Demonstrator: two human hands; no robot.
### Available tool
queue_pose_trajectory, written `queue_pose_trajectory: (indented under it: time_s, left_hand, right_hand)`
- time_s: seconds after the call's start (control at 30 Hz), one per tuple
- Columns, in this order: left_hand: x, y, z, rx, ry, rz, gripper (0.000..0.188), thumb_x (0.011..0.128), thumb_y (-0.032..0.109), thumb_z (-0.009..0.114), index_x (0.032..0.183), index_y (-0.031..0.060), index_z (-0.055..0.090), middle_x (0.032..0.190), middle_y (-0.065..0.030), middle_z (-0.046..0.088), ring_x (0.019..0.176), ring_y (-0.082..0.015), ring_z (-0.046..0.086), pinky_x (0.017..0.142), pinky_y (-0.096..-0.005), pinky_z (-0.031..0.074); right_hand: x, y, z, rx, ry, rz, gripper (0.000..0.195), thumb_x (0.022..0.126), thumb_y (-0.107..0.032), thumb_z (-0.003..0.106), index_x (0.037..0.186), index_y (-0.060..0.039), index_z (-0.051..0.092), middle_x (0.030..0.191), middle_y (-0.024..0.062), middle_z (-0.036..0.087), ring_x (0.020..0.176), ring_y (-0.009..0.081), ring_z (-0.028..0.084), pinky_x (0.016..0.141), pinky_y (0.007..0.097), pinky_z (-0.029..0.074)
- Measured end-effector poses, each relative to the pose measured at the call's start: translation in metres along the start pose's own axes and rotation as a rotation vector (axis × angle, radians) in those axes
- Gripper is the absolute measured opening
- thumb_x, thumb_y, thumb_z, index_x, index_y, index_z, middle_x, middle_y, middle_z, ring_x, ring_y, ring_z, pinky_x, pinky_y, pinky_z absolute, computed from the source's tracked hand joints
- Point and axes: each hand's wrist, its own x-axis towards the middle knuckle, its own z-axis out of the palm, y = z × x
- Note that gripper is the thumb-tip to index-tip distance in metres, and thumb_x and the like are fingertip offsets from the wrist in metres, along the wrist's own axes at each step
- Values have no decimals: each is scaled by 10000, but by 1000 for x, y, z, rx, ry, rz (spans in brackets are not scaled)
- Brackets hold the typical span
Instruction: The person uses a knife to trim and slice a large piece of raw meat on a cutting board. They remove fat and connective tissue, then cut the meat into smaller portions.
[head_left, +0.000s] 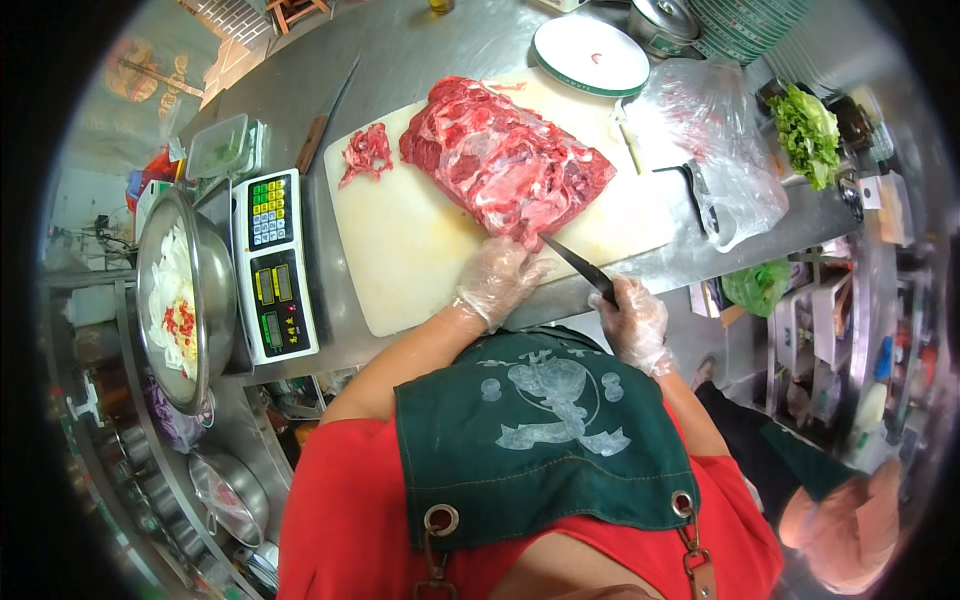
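A large slab of raw red meat (502, 157) lies on a white cutting board (397, 255). My left hand (501, 281), in a clear plastic glove, grips the meat's near end. In my right hand (636, 322), also gloved, is the dark handle of a knife (581, 266). The blade points up and left, its tip at the near end of the meat beside my left fingers. Small meat trimmings (367, 154) sit at the board's left corner. A second knife (328, 116) with a wooden handle rests on the steel table left of the board.
To the left stand a digital scale (275, 262) and a steel bowl (217, 300) of sliced white vegetables. Behind the board are a white plate (590, 56) and stacked plates (746, 26). A plastic bag (705, 142) and lettuce (806, 135) lie right. Another person (847, 525) is at lower right.
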Motion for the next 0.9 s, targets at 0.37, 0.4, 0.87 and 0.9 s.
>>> queue_pose_trajectory:
  time_s: [0.37, 0.4, 0.87, 0.9]
  left_hand:
    - [7, -1, -1, 12, 238, 286, 179, 734, 123, 758, 839, 75, 621, 870, -103, 637, 814, -284, 633, 720, -390, 515]
    - [7, 0, 0, 12, 244, 296, 175, 737, 122, 755, 838, 75, 620, 868, -103, 636, 816, -284, 632, 721, -391, 516]
    - [5, 2, 3, -13, 200, 298, 146, 732, 100, 741, 819, 87, 624, 862, -95, 642, 825, -282, 633, 734, -389, 509]
    - [6, 2, 2, -5, 191, 303, 147, 729, 96, 741, 820, 88, 625, 862, -92, 644, 829, -281, 635, 736, -389, 510]
  right_hand:
    - [-5, 7, 5, -67, -9, 39, 278, 737, -174, 757, 934, -73, 589, 777, 113, 614, 675, 328, 615, 582, 439, 481]
    - [-3, 7, 6, -76, 4, 28, 264, 739, -167, 751, 919, -74, 582, 771, 112, 611, 672, 329, 612, 580, 443, 478]
    - [7, 6, -5, -100, -76, 76, 296, 751, -182, 743, 990, -69, 608, 793, 140, 618, 725, 345, 624, 637, 447, 488]
    - [11, 3, -5, -78, -123, 135, 300, 750, -190, 746, 988, -66, 612, 800, 148, 623, 739, 349, 629, 653, 444, 492]
